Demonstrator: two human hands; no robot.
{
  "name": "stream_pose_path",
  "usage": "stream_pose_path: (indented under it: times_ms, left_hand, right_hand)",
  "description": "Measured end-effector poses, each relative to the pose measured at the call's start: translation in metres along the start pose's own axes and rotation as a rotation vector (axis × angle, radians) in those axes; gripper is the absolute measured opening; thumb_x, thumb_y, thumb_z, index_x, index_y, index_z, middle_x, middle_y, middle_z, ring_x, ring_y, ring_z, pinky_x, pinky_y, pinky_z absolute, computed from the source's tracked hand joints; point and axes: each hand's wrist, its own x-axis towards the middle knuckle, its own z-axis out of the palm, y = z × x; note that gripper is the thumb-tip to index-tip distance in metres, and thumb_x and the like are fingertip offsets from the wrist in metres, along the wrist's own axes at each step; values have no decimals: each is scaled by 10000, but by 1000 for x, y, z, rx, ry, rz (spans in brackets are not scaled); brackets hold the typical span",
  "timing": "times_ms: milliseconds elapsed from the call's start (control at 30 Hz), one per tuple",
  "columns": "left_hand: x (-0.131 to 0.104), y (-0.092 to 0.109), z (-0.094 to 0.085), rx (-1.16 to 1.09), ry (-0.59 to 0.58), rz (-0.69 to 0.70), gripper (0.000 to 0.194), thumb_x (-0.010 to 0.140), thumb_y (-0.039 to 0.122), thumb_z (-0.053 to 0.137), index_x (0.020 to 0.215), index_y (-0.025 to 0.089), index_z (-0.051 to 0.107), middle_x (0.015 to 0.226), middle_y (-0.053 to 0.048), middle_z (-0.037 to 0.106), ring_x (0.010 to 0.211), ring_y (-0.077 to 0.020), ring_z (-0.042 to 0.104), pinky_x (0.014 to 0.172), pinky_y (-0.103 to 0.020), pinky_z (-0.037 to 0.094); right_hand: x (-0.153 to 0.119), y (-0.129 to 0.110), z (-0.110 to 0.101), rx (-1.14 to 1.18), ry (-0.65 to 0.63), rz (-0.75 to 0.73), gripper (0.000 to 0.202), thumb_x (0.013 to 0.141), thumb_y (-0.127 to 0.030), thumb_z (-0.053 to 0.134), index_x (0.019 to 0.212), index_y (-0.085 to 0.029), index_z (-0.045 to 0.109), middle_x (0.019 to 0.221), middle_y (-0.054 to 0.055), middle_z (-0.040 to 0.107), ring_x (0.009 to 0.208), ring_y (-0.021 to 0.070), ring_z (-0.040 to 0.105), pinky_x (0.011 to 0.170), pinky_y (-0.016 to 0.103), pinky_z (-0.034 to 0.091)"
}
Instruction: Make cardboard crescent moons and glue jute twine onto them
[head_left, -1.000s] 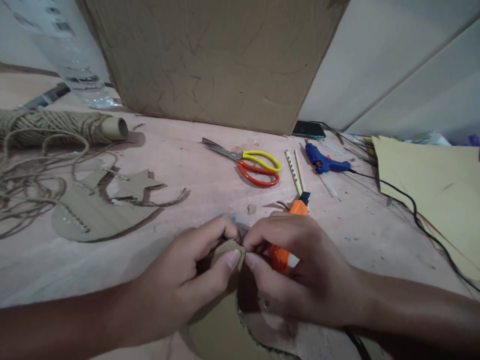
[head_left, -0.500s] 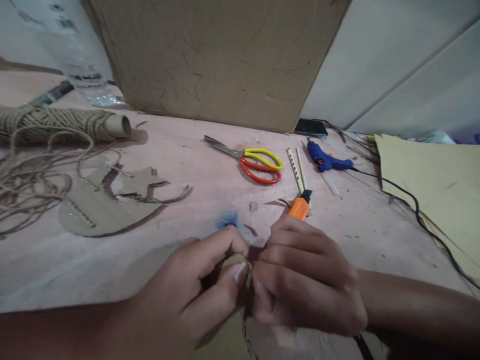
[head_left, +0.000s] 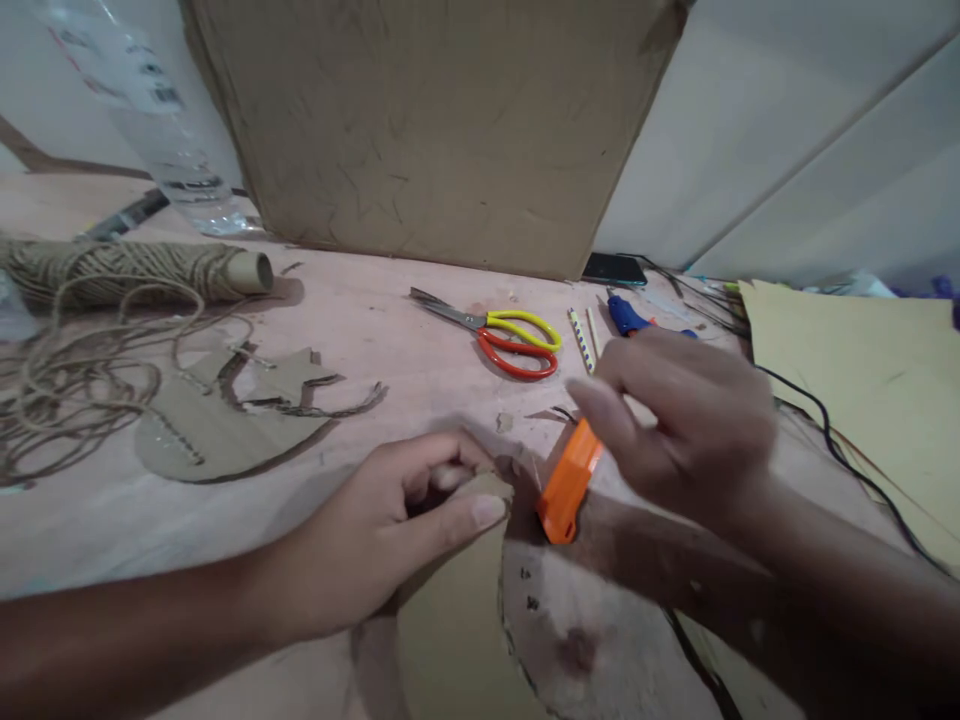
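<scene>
My left hand (head_left: pixel 390 520) pinches the upper end of a curved cardboard piece (head_left: pixel 457 630) between thumb and fingers, near the bottom middle. My right hand (head_left: pixel 675 420), slightly blurred, is raised over the table to the right, its fingers curled; whatever it may hold is hidden. An orange cutter (head_left: pixel 568 485) lies just below and left of the right hand. Behind that hand, a blue glue gun (head_left: pixel 624 314) is partly covered. Scissors (head_left: pixel 517 343) with yellow and red handles lie beyond both hands.
Twine on a roll (head_left: pixel 142 272) lies at the left, beside a cardboard moon and star (head_left: pixel 225 420). A clear bottle (head_left: pixel 184 165) and a large cardboard panel (head_left: pixel 435 130) stand behind. Yellowish sheets (head_left: pixel 855 370) and a black cable lie at the right.
My right hand has left the cardboard and moved up and right, over the glue gun. More of the orange cutter now shows. My left hand still grips the cardboard.
</scene>
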Motion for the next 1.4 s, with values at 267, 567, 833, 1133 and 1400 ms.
stream_pose_path:
  times_ms: [267, 567, 833, 1133, 1400]
  left_hand:
    - [8, 3, 2, -8, 71, -57, 682, 908, 745, 1008, 780, 202, 616, 687, 63, 519, 617, -88, 437, 499, -119, 344]
    - [3, -3, 5, -111, 221, -162, 696, 1045, 952, 762, 1027, 299, 524, 604, 132, 561, 327, -78, 342, 258, -132, 274]
    - [2, -2, 6, -289, 17, -167, 828, 806, 658, 1156, 1311, 306, 602, 922, 67, 816, 497, -97, 687, 477, -178, 610]
    - [-6, 6, 7, -303, 163, 73, 433, 1016, 553, 1032, 963, 195, 796, 792, 8, 775, 657, -107, 706, 629, -162, 630]
    - [-18, 1, 12, -390, 145, 10, 446, 1099, 641, 920, 1138, 256, 698, 761, 24, 796, 630, -118, 716, 622, -162, 618]
  right_hand:
    - [23, 64, 40, -140, -438, 397, 323, 1087, -284, 732, 1394, -185, 756, 1438, 212, 874, 1289, 390, 830, 991, 446, 619]
    - [56, 61, 60, -108, -616, 487, 760, 1071, -414, 863, 1730, -167, 576, 1239, 140, 862, 1063, 331, 823, 983, 473, 636]
    - [23, 37, 37, 343, -376, 592, 751, 999, -230, 686, 1709, -249, 445, 1342, 103, 751, 899, 223, 772, 753, 327, 563]
    - [-22, -21, -3, 936, -382, 709, 789, 953, -400, 945, 1621, -346, 530, 1155, -18, 696, 987, 193, 788, 885, 312, 682]
    - [-9, -49, -22, 1019, -525, 626, 479, 969, -342, 905, 1398, -282, 701, 1169, 36, 885, 919, 225, 833, 743, 297, 684]
